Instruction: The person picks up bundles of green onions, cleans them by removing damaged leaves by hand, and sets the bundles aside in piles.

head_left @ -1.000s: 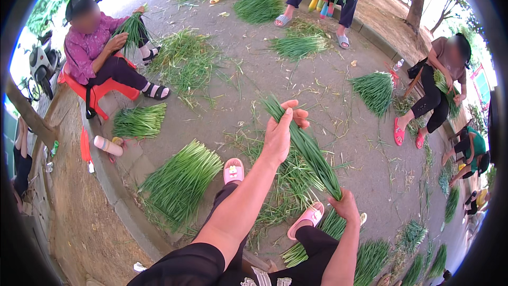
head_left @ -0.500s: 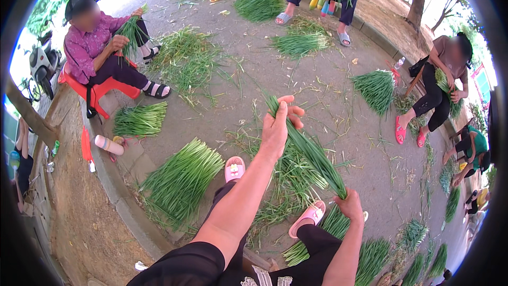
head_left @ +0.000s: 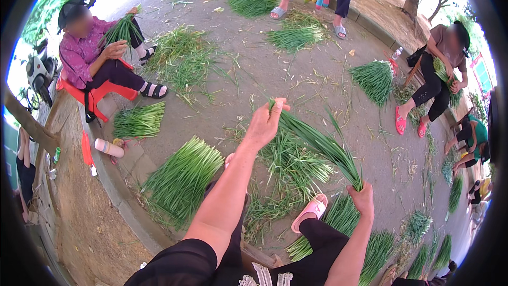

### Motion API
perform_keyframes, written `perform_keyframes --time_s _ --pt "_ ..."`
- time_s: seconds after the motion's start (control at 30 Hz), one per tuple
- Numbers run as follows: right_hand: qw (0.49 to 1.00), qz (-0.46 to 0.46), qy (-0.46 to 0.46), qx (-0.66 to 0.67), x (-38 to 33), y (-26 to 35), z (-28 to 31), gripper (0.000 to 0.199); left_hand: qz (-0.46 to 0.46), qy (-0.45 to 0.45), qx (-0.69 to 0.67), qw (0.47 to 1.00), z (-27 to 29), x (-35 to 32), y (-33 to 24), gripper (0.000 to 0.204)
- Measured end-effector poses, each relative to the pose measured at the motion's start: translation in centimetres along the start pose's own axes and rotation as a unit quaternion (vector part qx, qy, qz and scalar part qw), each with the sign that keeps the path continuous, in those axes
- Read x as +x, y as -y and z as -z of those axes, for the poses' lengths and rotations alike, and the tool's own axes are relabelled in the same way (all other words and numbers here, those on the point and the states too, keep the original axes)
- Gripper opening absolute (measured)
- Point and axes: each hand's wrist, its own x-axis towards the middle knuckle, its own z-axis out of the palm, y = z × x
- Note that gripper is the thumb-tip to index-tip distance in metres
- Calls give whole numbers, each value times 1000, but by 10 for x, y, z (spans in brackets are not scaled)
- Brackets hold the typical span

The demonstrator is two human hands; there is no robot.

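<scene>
A long bunch of green chives (head_left: 324, 145) stretches between my two hands, bowing slightly, with a few loose blades sticking up on its right side. My left hand (head_left: 266, 122) is closed round the far end, thumb on top. Round the near end, at the lower right, my right hand (head_left: 362, 199) is wrapped in a fist. Under the bunch, a loose heap of trimmed, mixed chive leaves (head_left: 288, 164) lies on the pavement between my feet. To the left of my left forearm is a large neat pile of chives (head_left: 185, 180). Another pile (head_left: 338, 217) lies beside my pink slipper (head_left: 310, 213).
A person in a purple shirt (head_left: 84, 47) sits on a red stool (head_left: 108, 90) at left, holding chives. Other people sit at the back and right among several chive piles (head_left: 373, 82). A pink bottle (head_left: 109, 148) lies by the curb (head_left: 114, 193).
My left hand has moved slightly left, and its spread fingers have closed on the chives. My right hand has shifted right and a little up. The bunch now bows and some blades stick out.
</scene>
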Motion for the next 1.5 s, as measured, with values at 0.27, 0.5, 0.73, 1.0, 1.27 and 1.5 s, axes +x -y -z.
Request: perform_keyframes --time_s 0.27,0.5,0.73,1.0,1.27,1.5 --pt "1000 1 4 -30 4 -4 -2 24 172 4 -81 982 21 -3 -8 26" --pt "1000 7 -6 -1 3 -2 -2 24 158 -27 -207 965 27 1 -1 20" --pt "999 -10 22 -39 1 2 0 28 170 -6 -104 980 30 0 0 21" --pt "995 14 -22 -94 -10 3 19 25 119 -62 68 989 23 -1 11 19" --pt "984 61 -31 -162 -25 -6 44 25 194 -53 -82 976 3 4 20 14" --pt "967 79 9 -242 -35 -19 82 27 321 -82 -327 885 -9 8 38 12"
